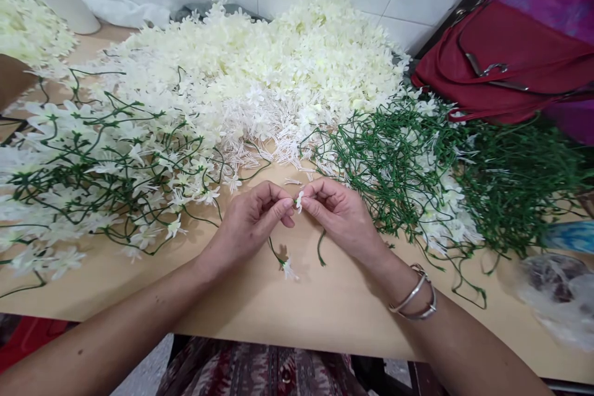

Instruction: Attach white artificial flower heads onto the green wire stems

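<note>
Near the middle of the table, my left hand (250,223) and my right hand (343,213) meet fingertip to fingertip. Between them is a small white artificial flower (299,201), pinched by my right thumb and forefinger. My left thumb and forefinger are closed on what looks like the end of a green plastic stem, mostly covered by the fingers. Below my left hand a green stem ends in a white flower head (288,269); whether it joins the held piece is hidden. A bare green stem end (321,249) shows under my right hand.
White petals and stamens form a big heap (288,68) against the tiled wall. Flowers on stems (116,167) lie left, green stems (385,161) right. A red bag (520,55) stands back right, above a clear plastic bag (557,297) near the right edge.
</note>
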Tool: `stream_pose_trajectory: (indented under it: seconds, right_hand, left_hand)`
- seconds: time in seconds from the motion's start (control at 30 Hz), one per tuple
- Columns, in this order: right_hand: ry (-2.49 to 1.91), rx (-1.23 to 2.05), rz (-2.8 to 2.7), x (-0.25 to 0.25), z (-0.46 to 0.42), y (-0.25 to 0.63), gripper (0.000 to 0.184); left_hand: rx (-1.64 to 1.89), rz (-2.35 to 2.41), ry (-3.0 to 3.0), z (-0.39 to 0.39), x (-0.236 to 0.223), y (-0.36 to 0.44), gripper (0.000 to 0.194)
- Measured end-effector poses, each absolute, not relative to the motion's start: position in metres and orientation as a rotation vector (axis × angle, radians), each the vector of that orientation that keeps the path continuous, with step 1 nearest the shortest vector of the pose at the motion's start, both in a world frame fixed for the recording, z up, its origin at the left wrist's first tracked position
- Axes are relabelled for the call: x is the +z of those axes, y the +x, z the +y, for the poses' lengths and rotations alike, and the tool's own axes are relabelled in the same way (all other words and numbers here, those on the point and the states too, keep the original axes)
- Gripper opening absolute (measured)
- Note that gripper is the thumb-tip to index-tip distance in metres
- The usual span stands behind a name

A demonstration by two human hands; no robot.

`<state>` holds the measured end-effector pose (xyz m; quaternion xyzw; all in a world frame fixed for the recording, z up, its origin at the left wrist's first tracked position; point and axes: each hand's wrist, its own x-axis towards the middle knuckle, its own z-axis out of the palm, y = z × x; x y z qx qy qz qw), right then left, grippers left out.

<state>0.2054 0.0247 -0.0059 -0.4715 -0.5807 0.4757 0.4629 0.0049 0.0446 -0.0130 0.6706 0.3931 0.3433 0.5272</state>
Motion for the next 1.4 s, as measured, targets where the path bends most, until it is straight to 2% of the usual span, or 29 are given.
stream_pose_trajectory:
  seconds: [0.63, 1.03, 1.23, 1.4]
  right_hand:
    - [-1.242, 1.084, -1.517, -0.0117, 0.0218, 0.2031, 0.014]
    - [-1.044, 1.145, -1.416, -0.0056, 0.0256, 0.2044, 0.018]
    - [-1.083, 1.059, -1.478, -0.0065, 0.0244, 0.2071, 0.02]
    - [-1.069, 1.062, -1.478, -0.0127, 0.0278, 0.2102, 0.015]
  left_hand:
    - [0.818, 0.959, 1.675, 0.0421, -0.0142, 0.0025, 0.019]
    - [0.946, 0.937, 1.517, 0.0403, -0.0077, 0.0057, 0.02]
    - [0.938, 0.983, 1.587, 0.0378, -0.0094, 0.0061, 0.023]
    - [0.945, 0.961, 1.59, 0.0373, -0.0105, 0.007, 0.019]
